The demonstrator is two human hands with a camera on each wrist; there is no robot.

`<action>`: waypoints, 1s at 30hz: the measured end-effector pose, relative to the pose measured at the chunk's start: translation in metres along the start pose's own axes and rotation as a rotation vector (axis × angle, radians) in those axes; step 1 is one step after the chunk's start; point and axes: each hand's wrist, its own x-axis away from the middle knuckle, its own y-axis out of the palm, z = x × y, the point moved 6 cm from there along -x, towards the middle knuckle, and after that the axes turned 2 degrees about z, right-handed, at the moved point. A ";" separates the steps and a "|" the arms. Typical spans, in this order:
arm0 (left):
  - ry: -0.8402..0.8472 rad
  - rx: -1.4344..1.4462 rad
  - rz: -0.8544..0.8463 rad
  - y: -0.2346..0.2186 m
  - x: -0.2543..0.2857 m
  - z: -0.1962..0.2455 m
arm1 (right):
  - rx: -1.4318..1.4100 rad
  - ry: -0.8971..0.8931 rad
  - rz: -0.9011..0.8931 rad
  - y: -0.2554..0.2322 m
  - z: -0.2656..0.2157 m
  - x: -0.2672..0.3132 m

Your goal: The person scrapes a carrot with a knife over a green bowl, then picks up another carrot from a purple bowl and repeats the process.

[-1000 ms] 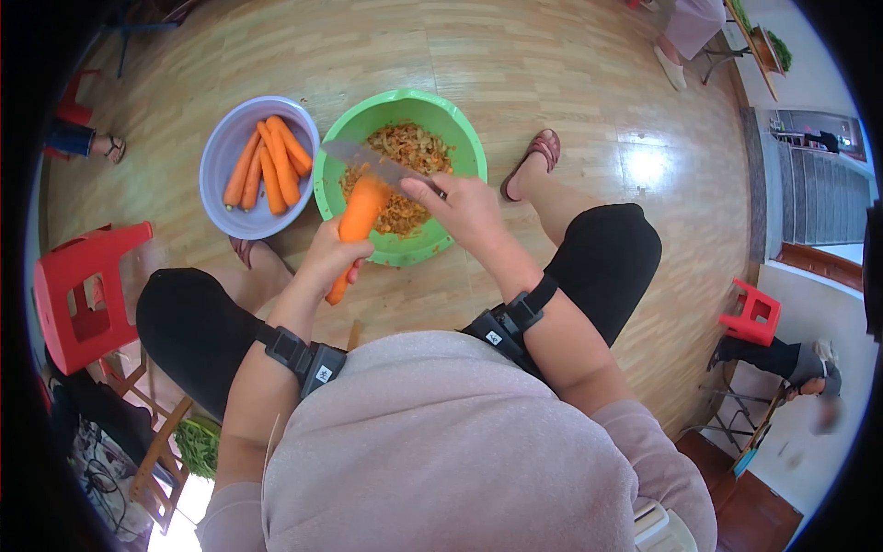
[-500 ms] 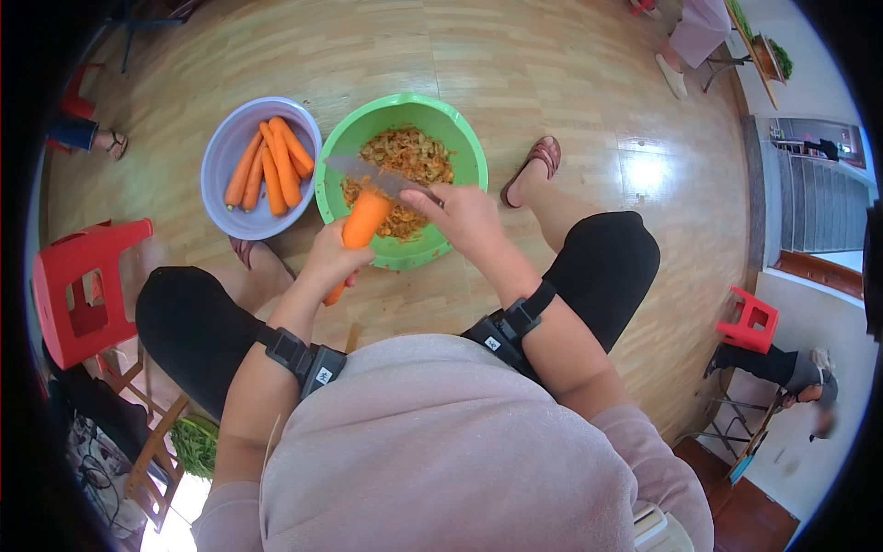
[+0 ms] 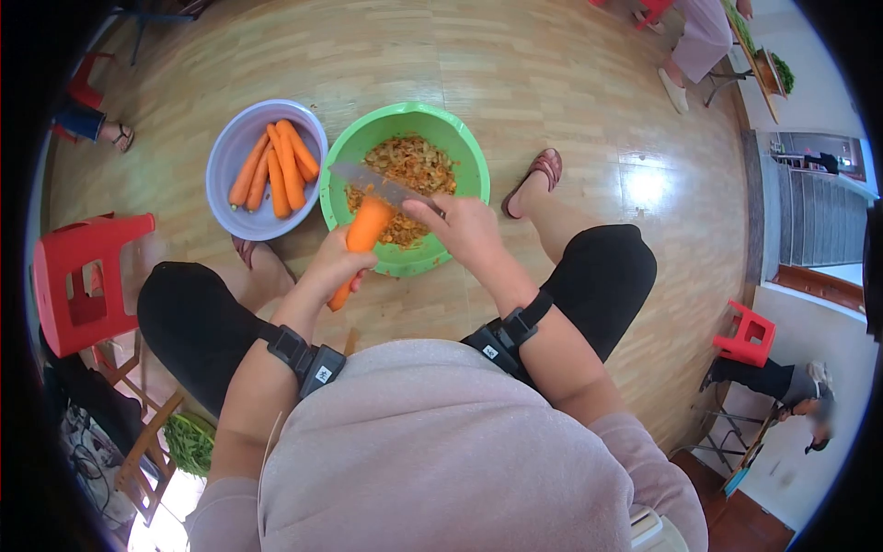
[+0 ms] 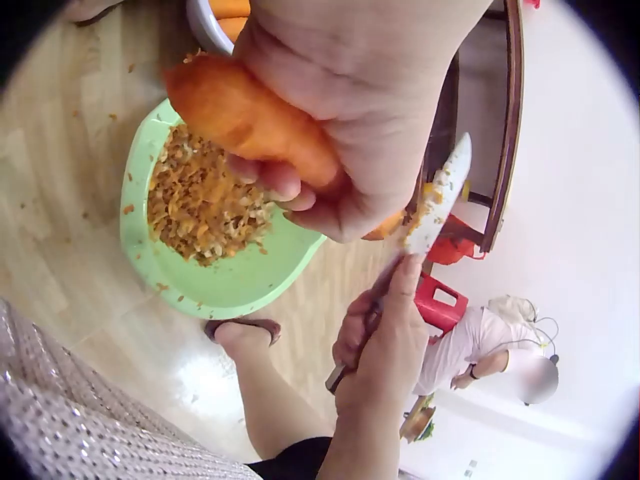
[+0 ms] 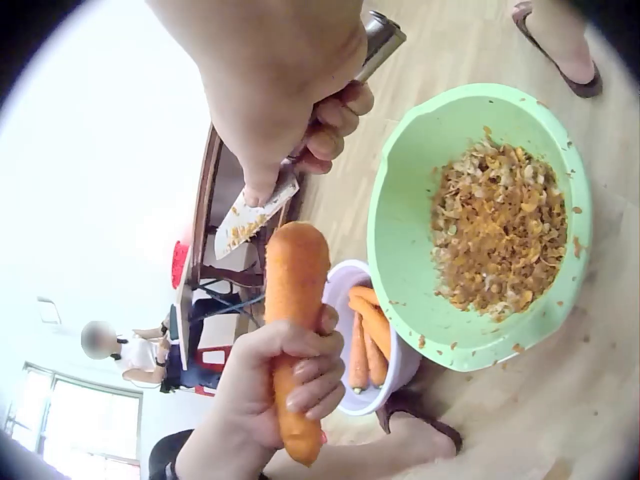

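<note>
My left hand point(image 3: 338, 260) grips a thick carrot point(image 3: 366, 226) around its lower part, the broad end tilted up toward the green basin. In my right hand point(image 3: 464, 227) is a knife point(image 3: 394, 190), held by its handle with the thumb along the blade's base; in the head view the blade overlaps the carrot's top end. Orange scraps cling to the blade point(image 5: 240, 222) in the right wrist view. Beneath both hands stands the green basin point(image 3: 474, 175), with a heap of orange and pale shavings point(image 5: 500, 230) inside.
To the left of the green basin sits a pale purple basin point(image 3: 221, 138) with several whole carrots point(image 3: 287, 175). Red stools point(image 3: 87, 285) stand at both sides. Greens point(image 3: 189, 446) lie at lower left. Other people point(image 3: 796, 382) are around the room.
The knife and carrot stay close together over the green basin, with small shifts in the carrot's tilt. Both basins sit slightly lower in the head view.
</note>
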 end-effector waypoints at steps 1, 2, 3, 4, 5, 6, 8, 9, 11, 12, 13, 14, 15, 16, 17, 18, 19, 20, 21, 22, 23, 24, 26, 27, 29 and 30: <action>-0.005 -0.010 -0.006 0.003 0.002 0.004 | 0.010 -0.024 -0.015 0.001 -0.003 0.001; -0.010 -0.021 -0.013 0.004 0.004 0.005 | 0.011 -0.026 -0.017 0.004 -0.001 0.000; -0.012 -0.019 -0.012 0.004 0.005 0.004 | -0.023 -0.003 0.023 0.006 0.005 -0.001; -0.021 -0.042 -0.017 0.004 0.006 0.003 | -0.057 0.019 0.063 0.008 0.010 -0.002; -0.030 -0.065 -0.021 0.004 0.007 0.002 | -0.057 0.017 0.062 0.009 0.015 -0.004; -0.029 -0.067 -0.019 0.003 0.006 0.001 | 0.009 0.030 0.033 0.009 0.019 -0.006; 0.030 -0.116 0.007 0.001 0.003 0.000 | 0.074 0.045 0.006 0.010 0.022 -0.007; 0.030 -0.111 0.011 0.001 0.003 0.001 | 0.059 0.058 0.025 0.007 0.020 -0.006; 0.070 -0.137 0.063 -0.003 0.002 0.006 | 0.047 0.063 0.034 0.002 0.011 -0.004; 0.069 -0.131 0.069 -0.002 0.004 0.008 | 0.030 0.043 0.023 -0.001 0.006 -0.003; 0.080 -0.233 0.117 -0.003 0.005 0.012 | 0.014 0.023 0.014 -0.002 0.001 -0.003; 0.091 -0.337 0.165 -0.004 0.006 0.016 | 0.015 0.017 0.012 0.000 0.000 -0.003; 0.091 -0.336 0.168 -0.005 0.006 0.018 | 0.050 -0.016 0.011 0.004 -0.001 -0.002; 0.104 -0.416 0.182 -0.007 0.007 0.020 | 0.085 -0.045 0.011 0.008 -0.002 0.000; 0.116 -0.498 0.193 -0.007 0.008 0.020 | 0.084 -0.043 0.008 0.010 0.001 -0.001; 0.115 -0.498 0.191 -0.008 0.007 0.015 | 0.088 0.015 0.006 0.012 0.008 -0.003; 0.195 -0.585 0.219 -0.010 0.004 0.012 | 0.093 0.070 0.005 0.014 0.015 -0.005; 0.280 -0.674 0.250 -0.011 0.001 0.010 | 0.093 0.066 0.009 0.013 0.018 -0.006; 0.287 -0.681 0.255 -0.012 -0.002 0.008 | 0.111 0.066 -0.008 0.014 0.021 -0.007; 0.313 -0.702 0.268 -0.014 -0.003 0.006 | 0.127 0.065 -0.027 0.014 0.022 -0.007; 0.339 -0.721 0.292 -0.017 -0.005 0.002 | 0.120 0.048 -0.020 0.012 0.021 -0.007; 0.411 -0.717 0.309 -0.017 -0.007 -0.001 | 0.119 0.065 0.004 0.008 0.020 -0.004; 0.371 -0.724 0.299 -0.017 -0.021 -0.025 | 0.079 0.056 0.001 0.000 0.005 0.000; 0.330 -0.694 0.312 -0.018 -0.027 -0.039 | 0.075 0.041 -0.021 -0.003 -0.003 0.003; 0.399 -0.595 0.315 -0.013 -0.032 -0.042 | 0.071 -0.054 0.008 0.000 -0.011 0.004; 0.326 -0.670 0.290 -0.012 -0.032 -0.036 | 0.129 -0.073 -0.008 0.010 -0.006 0.005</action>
